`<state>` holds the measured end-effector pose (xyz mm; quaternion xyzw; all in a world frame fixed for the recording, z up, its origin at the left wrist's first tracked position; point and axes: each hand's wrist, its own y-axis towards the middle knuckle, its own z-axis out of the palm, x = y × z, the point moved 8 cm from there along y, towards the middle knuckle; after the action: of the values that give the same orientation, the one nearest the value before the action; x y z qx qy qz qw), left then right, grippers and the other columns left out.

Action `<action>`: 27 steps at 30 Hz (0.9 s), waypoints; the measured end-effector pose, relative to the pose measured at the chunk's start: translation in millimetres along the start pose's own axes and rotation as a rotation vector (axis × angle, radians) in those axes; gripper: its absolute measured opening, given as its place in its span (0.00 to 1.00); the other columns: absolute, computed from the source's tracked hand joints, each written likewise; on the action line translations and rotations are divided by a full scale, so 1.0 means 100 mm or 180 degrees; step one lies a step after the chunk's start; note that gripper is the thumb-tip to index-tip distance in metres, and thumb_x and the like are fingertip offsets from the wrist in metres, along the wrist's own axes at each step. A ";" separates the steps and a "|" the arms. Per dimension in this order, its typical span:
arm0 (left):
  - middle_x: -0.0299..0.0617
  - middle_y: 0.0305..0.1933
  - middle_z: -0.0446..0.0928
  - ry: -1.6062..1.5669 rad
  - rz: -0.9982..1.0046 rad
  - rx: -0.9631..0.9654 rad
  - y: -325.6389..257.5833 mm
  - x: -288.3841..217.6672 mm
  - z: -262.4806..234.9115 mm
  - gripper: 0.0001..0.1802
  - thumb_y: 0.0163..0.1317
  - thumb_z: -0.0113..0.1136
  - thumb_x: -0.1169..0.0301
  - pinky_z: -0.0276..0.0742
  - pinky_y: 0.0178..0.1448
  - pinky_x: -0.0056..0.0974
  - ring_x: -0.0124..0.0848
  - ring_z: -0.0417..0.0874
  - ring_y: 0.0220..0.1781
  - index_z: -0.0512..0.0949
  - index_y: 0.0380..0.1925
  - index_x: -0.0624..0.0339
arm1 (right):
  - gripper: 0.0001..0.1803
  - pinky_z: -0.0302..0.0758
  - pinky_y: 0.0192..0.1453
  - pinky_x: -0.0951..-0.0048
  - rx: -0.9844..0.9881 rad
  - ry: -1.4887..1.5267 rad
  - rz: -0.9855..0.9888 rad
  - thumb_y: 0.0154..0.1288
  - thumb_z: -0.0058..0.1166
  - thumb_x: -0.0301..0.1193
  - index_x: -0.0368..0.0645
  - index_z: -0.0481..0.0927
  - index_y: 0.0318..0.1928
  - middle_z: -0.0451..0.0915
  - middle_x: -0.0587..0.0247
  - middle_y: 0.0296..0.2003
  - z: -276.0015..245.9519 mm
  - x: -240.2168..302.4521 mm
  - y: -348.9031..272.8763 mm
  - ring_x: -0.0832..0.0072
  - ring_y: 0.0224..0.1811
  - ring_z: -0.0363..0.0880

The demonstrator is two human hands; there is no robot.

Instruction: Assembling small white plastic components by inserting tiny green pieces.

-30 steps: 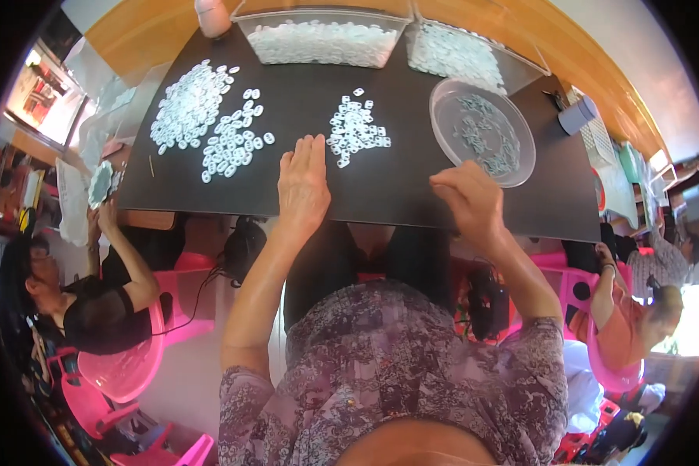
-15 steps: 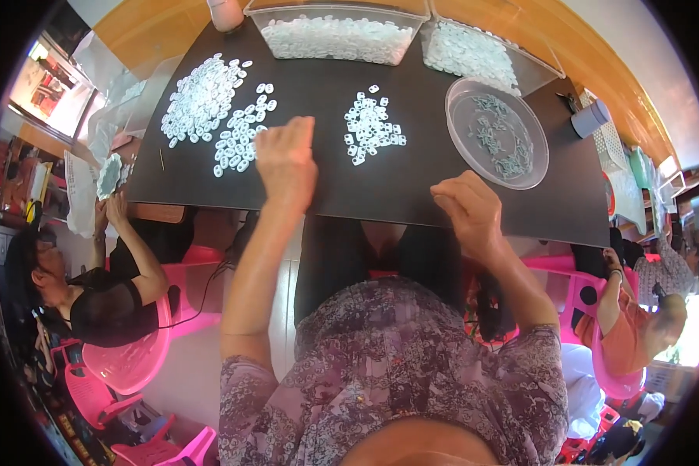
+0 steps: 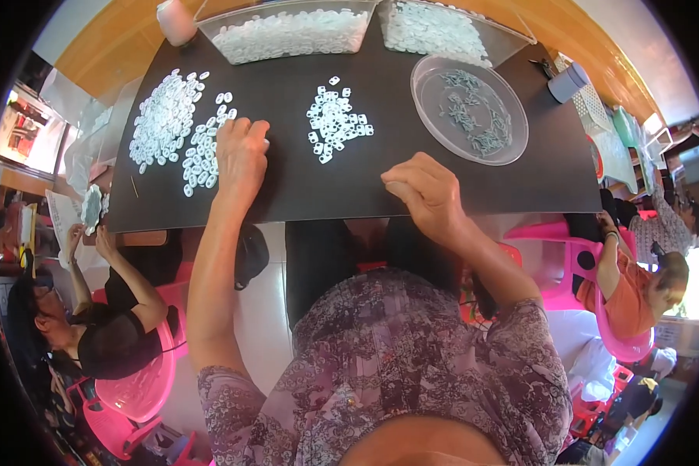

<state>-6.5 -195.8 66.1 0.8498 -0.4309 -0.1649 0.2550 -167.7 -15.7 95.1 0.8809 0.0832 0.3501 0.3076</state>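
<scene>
Plainly, the dark bench [image 3: 311,198] is the biggest thing before you, spread across your front so both arms can reach over its near edge. Along its far side stand two clear bins, the left bin [image 3: 213,40] and the right bin [image 3: 509,45], both holding many white pieces, probably kept back there so the bulk stays out of your forearms' way. The round clear dish [image 3: 431,97] lies to your right, its raised rim likely keeping the small grey-green slivers [image 3: 464,116] from scattering. The large heap [image 3: 163,116] of white ovals sits at far left, with a smaller oval group [image 3: 202,159] nearer you, perhaps split off for easier picking. A squarish white cluster [image 3: 335,120] lies between your hands' sides, within reach of either. Your left hand [image 3: 242,159] is palm down just beside that smaller group; its fingertips are hidden, so you cannot tell whether its grip is apart or closed. Your right hand [image 3: 427,186] hangs by the near edge, grip folded together; whether anything is inside cannot be seen.
</scene>
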 end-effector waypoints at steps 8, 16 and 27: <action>0.36 0.32 0.77 -0.4334 -0.2155 0.0394 -0.27 -0.26 0.16 0.16 0.52 0.63 0.81 0.74 0.40 0.25 0.21 0.76 0.33 0.77 0.43 0.67 | 0.07 0.72 0.38 0.77 -0.0079 0.0658 0.1295 0.57 0.57 0.24 0.35 0.80 0.37 0.80 0.62 0.30 0.34 -0.23 0.06 0.77 0.34 0.77; 0.38 0.33 0.78 -0.4539 -0.2243 0.0197 -0.31 -0.54 0.02 0.15 0.53 0.60 0.83 0.75 0.41 0.26 0.23 0.77 0.34 0.76 0.43 0.69 | 0.08 0.73 0.40 0.78 0.0190 0.1838 0.1877 0.59 0.54 0.25 0.33 0.79 0.38 0.80 0.63 0.30 0.69 -0.22 0.10 0.81 0.34 0.76; 0.37 0.34 0.78 -0.4512 -0.2266 0.0142 -0.43 -0.60 0.03 0.13 0.53 0.62 0.82 0.73 0.43 0.26 0.22 0.77 0.36 0.79 0.40 0.67 | 0.06 0.69 0.31 0.80 -0.0073 0.2584 0.2212 0.58 0.52 0.24 0.32 0.78 0.31 0.78 0.62 0.24 0.70 -0.26 0.09 0.83 0.26 0.72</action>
<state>-14.5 -125.7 42.9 0.6340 -0.1961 -0.7296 -0.1653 -140.6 -66.4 46.5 0.6468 -0.1050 0.7448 0.1262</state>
